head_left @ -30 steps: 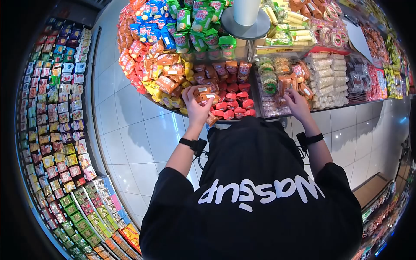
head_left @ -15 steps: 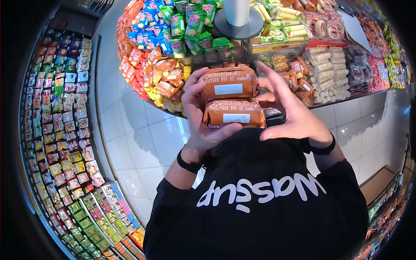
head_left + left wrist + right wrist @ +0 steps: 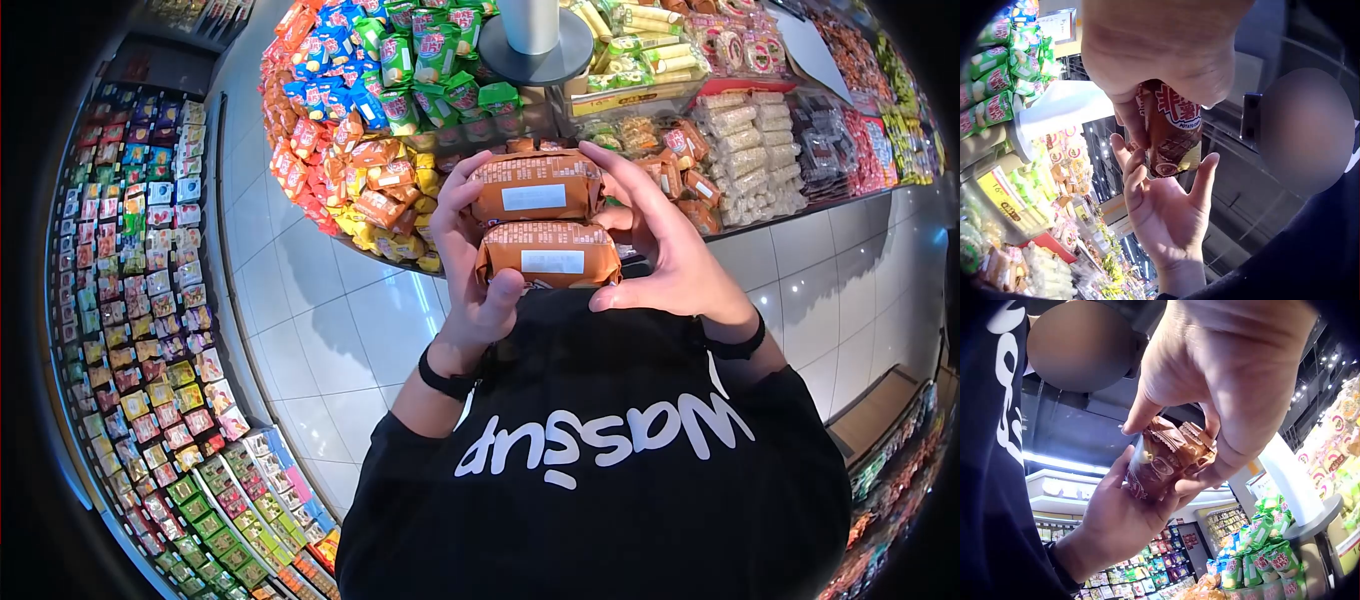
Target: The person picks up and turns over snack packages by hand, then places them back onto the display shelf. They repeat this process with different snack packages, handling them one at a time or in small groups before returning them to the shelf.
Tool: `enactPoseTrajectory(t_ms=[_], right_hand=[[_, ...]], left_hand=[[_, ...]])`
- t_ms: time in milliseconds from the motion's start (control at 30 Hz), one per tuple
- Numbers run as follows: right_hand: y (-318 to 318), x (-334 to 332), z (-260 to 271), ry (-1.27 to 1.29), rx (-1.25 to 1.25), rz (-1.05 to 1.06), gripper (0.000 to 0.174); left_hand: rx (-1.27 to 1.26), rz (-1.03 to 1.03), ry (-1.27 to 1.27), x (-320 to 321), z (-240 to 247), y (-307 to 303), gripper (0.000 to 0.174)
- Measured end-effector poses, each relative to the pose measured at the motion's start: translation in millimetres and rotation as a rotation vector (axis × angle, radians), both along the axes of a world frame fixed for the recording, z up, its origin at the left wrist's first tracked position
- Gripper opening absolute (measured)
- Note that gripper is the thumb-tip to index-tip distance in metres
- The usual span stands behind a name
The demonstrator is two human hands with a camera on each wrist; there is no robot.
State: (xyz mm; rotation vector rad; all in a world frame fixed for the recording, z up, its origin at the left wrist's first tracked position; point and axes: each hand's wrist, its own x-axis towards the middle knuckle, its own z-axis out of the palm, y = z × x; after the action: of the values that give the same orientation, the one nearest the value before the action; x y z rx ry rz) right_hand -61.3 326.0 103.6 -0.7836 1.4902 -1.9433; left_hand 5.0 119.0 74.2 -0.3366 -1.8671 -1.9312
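Observation:
Two brown potato chip packets are held up before the chest, an upper packet (image 3: pixel 540 178) above a lower packet (image 3: pixel 548 240), each with a white label patch. My left hand (image 3: pixel 468 300) grips their left ends, fingers bent around them and thumb by the lower one. At the right ends, my right hand (image 3: pixel 682 262) spans both: index fingertip at the top edge, thumb close to the bottom corner, other fingers curled against the ends. The left wrist view shows a packet front (image 3: pixel 1175 134) with chocolate and chip pictures. Crimped ends of the packets (image 3: pixel 1163 462) show in the right wrist view.
Behind the hands, a snack counter holds green packets (image 3: pixel 435 55), yellow packets (image 3: pixel 385 242), wrapped rolls (image 3: pixel 755 150) and a white post (image 3: pixel 530 25) on a round grey base. Shelves of packets (image 3: pixel 150 270) line the left side, across a tiled floor (image 3: pixel 310 330).
Both hands were apart in the snack bins; they have come up and together with two brown packets between them. Since half a second ago, the left thumb has moved off the lower packet's front.

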Motion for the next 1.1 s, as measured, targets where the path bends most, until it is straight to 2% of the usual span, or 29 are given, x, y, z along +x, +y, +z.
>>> enactPoseTrajectory(t_ms=[133, 233, 333, 367, 433, 567, 667, 700, 800, 867, 900, 933, 1000, 1100], right_hand=[[0, 0, 0, -0.008, 0.012, 0.014, 0.107], [-5, 4, -4, -0.135, -0.03, -0.013, 0.101], [-9, 3, -8, -0.261, -0.059, -0.054, 0.093], [-11, 1, -17, -0.392, -0.085, -0.082, 0.084], [-12, -3, -38, -0.479, -0.098, -0.159, 0.07], [-5, -16, -60, -0.717, -0.032, -0.205, 0.048], [3, -30, -86, -0.695, 0.07, -0.249, 0.037], [7, -38, -98, -0.615, 0.083, -0.297, 0.033], [35, -90, -161, -0.458, 0.162, -0.416, 0.029], [49, -127, -180, -0.613, 0.209, -0.529, 0.025], [57, -148, -201, -0.577, 0.273, -0.544, 0.024], [56, -157, -197, -0.546, 0.321, -0.606, 0.026], [64, -186, -232, -0.436, 0.405, -0.645, 0.037], [63, -189, -227, -0.428, 0.606, -0.793, 0.049]], left_hand=[[-0.004, 0.02, -0.021, 1, -1, 1, 0.081], [-0.042, -0.019, -0.035, 2, -8, -1, 0.079], [-0.22, -0.069, -0.05, 1, -18, 3, 0.077], [-0.288, -0.095, -0.059, 0, -22, 3, 0.075], [-0.424, -0.149, -0.068, -3, -29, 4, 0.071], [-0.615, -0.228, -0.293, 6, -25, 7, 0.074], [-0.678, -0.29, -0.404, 10, -23, 5, 0.079], [-0.656, -0.256, -0.399, 11, -35, 1, 0.081], [-0.622, -0.167, -0.509, 16, -55, -24, 0.082], [-0.53, -0.069, -0.599, 19, -76, -43, 0.077], [-0.502, -0.027, -0.667, 20, -87, -53, 0.075], [-0.473, 0.014, -0.736, 21, -100, -63, 0.073], [-0.688, 0.091, -0.729, 27, -144, -89, 0.073], [-0.876, 0.166, -0.801, 38, -203, -111, 0.079]])
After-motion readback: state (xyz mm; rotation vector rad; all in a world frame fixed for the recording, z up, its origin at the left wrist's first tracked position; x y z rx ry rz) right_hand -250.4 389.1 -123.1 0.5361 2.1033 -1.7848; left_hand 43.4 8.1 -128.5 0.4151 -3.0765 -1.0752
